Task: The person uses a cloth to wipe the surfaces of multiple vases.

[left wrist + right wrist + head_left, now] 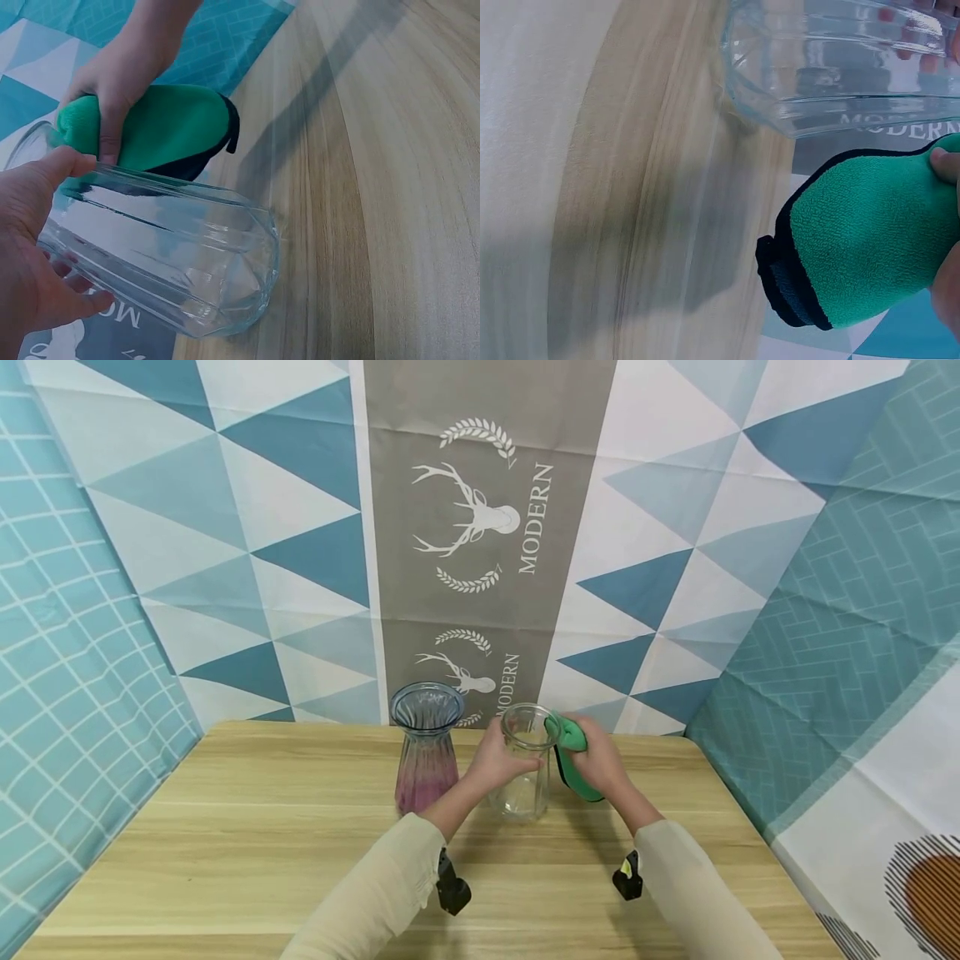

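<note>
A clear glass vase [522,789] with a round rim and faceted sides stands on the wooden table. My left hand [501,760] grips it near the top, the thumb on the near side and the fingers behind the glass. In my right hand [596,756] is a green cloth [877,232] with a black edge, bunched at the top and hanging down beside the vase. Part of the green cloth [78,124] lies at the vase's rim in the left wrist view. The right wrist view shows the vase [780,67] just apart from the cloth's hanging part.
A ribbed glass vase [426,760], blue at its flared top and pink at its base, stands left of my left hand. The wooden table [247,843] ends at a patterned cloth backdrop [480,610] close behind both vases.
</note>
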A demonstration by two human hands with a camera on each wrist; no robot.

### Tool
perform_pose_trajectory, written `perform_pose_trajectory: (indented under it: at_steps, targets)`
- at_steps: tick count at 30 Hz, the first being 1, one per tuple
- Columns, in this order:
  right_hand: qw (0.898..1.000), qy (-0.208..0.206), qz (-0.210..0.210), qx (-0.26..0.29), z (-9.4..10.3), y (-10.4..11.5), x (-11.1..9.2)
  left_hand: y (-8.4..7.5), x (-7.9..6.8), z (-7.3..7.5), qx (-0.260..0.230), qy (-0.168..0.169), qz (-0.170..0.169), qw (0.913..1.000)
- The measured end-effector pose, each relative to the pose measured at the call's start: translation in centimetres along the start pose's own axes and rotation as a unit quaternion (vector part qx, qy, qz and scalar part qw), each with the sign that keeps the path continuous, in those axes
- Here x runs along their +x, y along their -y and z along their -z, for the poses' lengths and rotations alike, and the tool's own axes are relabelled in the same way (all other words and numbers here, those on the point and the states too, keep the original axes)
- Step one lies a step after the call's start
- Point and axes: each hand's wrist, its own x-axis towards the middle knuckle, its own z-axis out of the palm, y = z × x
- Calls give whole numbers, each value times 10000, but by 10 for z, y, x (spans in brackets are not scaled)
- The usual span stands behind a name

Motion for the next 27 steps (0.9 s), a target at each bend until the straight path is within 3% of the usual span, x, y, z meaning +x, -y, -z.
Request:
perform_pose_trajectory:
  at_steps: [6, 13, 27]
  targets:
    - [9999, -79, -81, -94, 1, 4, 0, -2, -2, 0, -77, 11, 140, 9999]
    - [9993, -187, -133, -295, 2, 7, -1, 1, -1, 2, -57, 54, -106, 9999]
    - [9991, -26, 261, -323, -9, 1, 0, 3, 0, 8, -35, 288, 94, 9995]
